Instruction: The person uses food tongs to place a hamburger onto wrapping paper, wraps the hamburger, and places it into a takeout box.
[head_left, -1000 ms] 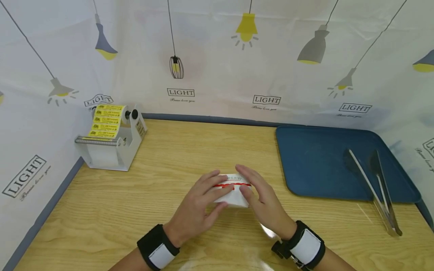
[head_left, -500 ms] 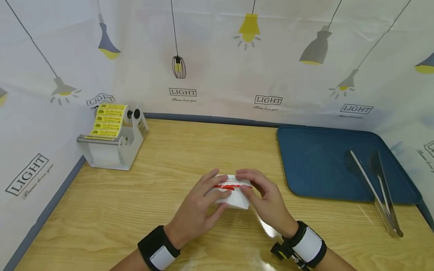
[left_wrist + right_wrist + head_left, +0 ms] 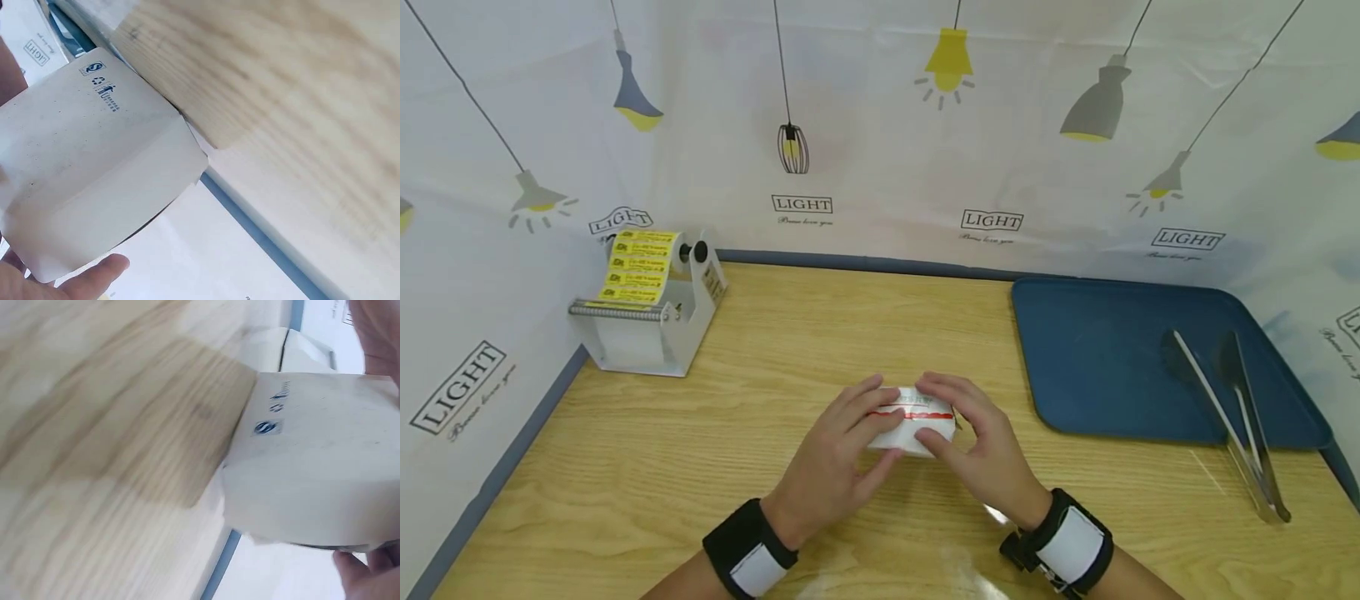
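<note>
A small white paper box (image 3: pixel 928 416) with a red line across its top is held between both hands in the middle of the table. My left hand (image 3: pixel 838 454) grips its left side, fingers over the top and thumb at the near edge. From the other side my right hand (image 3: pixel 992 454) holds it, with the thumb on the near face and the fingers bent over the far edge. In the left wrist view the carton (image 3: pixel 100 144) shows a plain white face with small blue printed marks. The right wrist view shows similar marks on the box (image 3: pixel 312 450). What is inside is hidden.
A blue tray (image 3: pixel 1097 358) lies at the right, with metal tongs (image 3: pixel 1243 429) across it and past its near edge. At the back left stands a white label dispenser (image 3: pixel 692 321) with a roll of yellow labels (image 3: pixel 636 271). A printed wall covering (image 3: pixel 880 175) closes off the back.
The right thumb has shifted left and inward onto the near face, and the right fingers have bent over the far edge. The box top now lies flatter. The left hand has hardly moved.
</note>
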Tool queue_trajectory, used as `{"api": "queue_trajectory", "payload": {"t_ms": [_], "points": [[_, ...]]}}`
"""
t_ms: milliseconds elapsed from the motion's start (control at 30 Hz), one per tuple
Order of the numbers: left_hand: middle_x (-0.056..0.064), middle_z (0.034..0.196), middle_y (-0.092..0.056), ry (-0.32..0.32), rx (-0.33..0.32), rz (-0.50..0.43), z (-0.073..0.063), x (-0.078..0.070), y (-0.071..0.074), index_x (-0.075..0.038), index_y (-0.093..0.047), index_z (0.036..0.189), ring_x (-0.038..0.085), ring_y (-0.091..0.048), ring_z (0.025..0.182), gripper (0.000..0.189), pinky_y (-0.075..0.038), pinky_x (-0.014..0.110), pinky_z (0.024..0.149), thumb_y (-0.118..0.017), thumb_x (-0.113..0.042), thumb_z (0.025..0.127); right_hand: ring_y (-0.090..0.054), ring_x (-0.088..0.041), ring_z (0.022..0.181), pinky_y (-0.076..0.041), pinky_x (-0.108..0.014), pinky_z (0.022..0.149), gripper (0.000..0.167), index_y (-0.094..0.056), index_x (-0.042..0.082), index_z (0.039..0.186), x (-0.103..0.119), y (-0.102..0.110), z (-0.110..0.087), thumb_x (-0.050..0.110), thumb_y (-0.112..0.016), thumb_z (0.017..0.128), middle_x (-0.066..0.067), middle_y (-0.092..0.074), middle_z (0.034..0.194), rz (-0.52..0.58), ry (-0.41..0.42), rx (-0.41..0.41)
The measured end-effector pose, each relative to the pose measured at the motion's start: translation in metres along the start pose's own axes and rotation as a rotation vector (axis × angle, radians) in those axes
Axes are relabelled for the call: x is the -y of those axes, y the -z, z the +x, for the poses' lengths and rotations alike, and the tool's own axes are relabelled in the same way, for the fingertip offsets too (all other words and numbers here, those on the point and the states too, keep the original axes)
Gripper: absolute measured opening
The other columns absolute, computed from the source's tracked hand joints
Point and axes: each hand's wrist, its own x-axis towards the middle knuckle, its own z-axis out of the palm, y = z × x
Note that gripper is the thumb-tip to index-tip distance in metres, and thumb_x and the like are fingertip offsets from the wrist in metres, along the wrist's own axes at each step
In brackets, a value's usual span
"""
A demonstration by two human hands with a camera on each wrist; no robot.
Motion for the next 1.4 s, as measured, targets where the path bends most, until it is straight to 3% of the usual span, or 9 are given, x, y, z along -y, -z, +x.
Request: {"api": "queue_trajectory", "payload": {"t_ms": [200,400,500,600,833,933,1000,1167,1400], "points": [[0.009,0.137,-0.06,0.007,0.002,-0.042,0.0,-0.001,0.001,-0.004,-0.067,0.121,0.029,-0.049,0.136,0.032,-0.04,0.042,0.115,-0.076,-0.018,0.093,-0.057,-0.024,0.127,-0.045,-0.024,0.106,0.059,-0.058,0.008,0.139,0.0,0.005,-0.002,-0.003,-0.079,0.085,-0.007,-0.06,0.138,-0.071,0.009,0.03],[0.011,0.147,-0.048,0.07,0.046,-0.057,-0.001,-0.004,0.003,-0.007,-0.061,0.13,0.03,-0.044,0.139,0.05,-0.042,0.043,0.113,-0.083,-0.02,0.088,-0.051,-0.027,0.134,-0.05,-0.041,0.105,0.06,-0.047,0.01,0.15,0.004,0.015,-0.01,0.003,-0.07,0.095,-0.008,-0.052,0.148,-0.131,-0.067,0.118],[0.015,0.151,-0.04,0.119,0.071,-0.041,0.001,-0.006,0.003,-0.007,-0.055,0.14,0.032,-0.038,0.142,0.068,-0.045,0.046,0.11,-0.087,-0.024,0.083,-0.053,-0.025,0.131,-0.052,-0.037,0.102,0.056,-0.051,0.009,0.147,0.005,0.02,-0.014,0.004,-0.071,0.095,-0.008,-0.055,0.145,-0.166,-0.061,0.123],[0.015,0.148,-0.045,0.142,0.111,-0.007,0.001,-0.006,0.0,-0.007,-0.053,0.142,0.033,-0.041,0.14,0.077,-0.045,0.048,0.109,-0.091,-0.029,0.078,-0.054,-0.026,0.131,-0.046,-0.027,0.106,0.055,-0.057,0.012,0.14,0.005,0.025,-0.018,0.003,-0.077,0.089,-0.008,-0.056,0.145,-0.232,-0.024,0.133],[0.009,0.129,-0.055,0.072,0.199,0.147,0.0,-0.009,-0.007,-0.012,-0.059,0.131,0.027,-0.052,0.121,0.072,-0.047,0.043,0.106,-0.093,-0.034,0.072,-0.049,-0.035,0.137,-0.031,-0.014,0.112,0.059,-0.056,0.012,0.128,0.002,0.026,-0.029,-0.002,-0.085,0.079,-0.013,-0.049,0.152,-0.354,0.059,0.199],[0.008,0.126,-0.054,0.052,0.228,0.22,-0.002,-0.013,-0.009,-0.014,-0.059,0.133,0.026,-0.051,0.119,0.076,-0.046,0.043,0.105,-0.094,-0.038,0.07,-0.046,-0.035,0.14,-0.031,-0.018,0.115,0.069,-0.054,0.009,0.136,0.002,0.025,-0.034,-0.003,-0.086,0.076,-0.015,-0.047,0.153,-0.412,0.089,0.222],[0.008,0.125,-0.054,0.045,0.242,0.243,-0.003,-0.015,-0.01,-0.015,-0.06,0.132,0.026,-0.05,0.119,0.075,-0.047,0.043,0.104,-0.094,-0.039,0.069,-0.041,-0.036,0.143,-0.038,-0.029,0.114,0.079,-0.051,0.007,0.144,0.003,0.024,-0.037,-0.002,-0.088,0.075,-0.017,-0.044,0.156,-0.456,0.088,0.235],[0.006,0.125,-0.054,0.081,0.307,0.212,-0.006,-0.018,-0.012,-0.017,-0.062,0.13,0.024,-0.05,0.119,0.067,-0.045,0.043,0.107,-0.093,-0.034,0.073,-0.036,-0.037,0.146,-0.049,-0.051,0.103,0.087,-0.05,0.008,0.149,0.004,0.024,-0.045,0.005,-0.092,0.073,-0.015,-0.038,0.16,-0.544,0.004,0.259],[0.003,0.125,-0.053,0.132,0.383,0.177,-0.009,-0.02,-0.009,-0.019,-0.06,0.131,0.021,-0.048,0.118,0.061,-0.045,0.039,0.109,-0.089,-0.034,0.079,-0.037,-0.032,0.146,-0.052,-0.044,0.102,0.082,-0.053,0.011,0.145,0.001,0.021,-0.048,0.009,-0.093,0.073,-0.011,-0.035,0.161,-0.596,-0.075,0.308]]}}
